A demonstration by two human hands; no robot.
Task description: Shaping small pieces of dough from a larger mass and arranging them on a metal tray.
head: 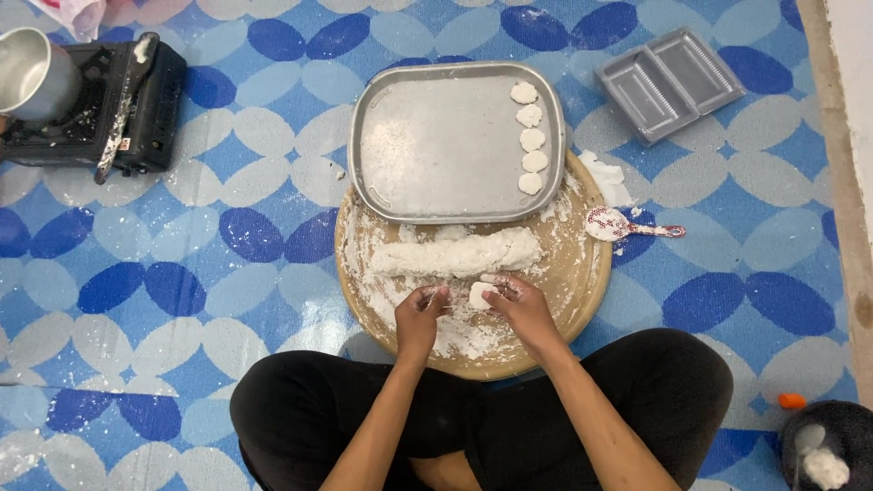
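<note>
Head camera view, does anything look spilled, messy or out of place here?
Yes. White flour is strewn over the round wooden board and onto the patterned mat beside it, and the black stove at the upper left is smeared white. The metal tray overhangs the board's far edge. Otherwise the dough discs lie in a neat row.

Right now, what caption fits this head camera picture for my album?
Right hand pinches a small dough piece beside the left hand over a floury round board, near a metal tray of five dough discs.
</note>
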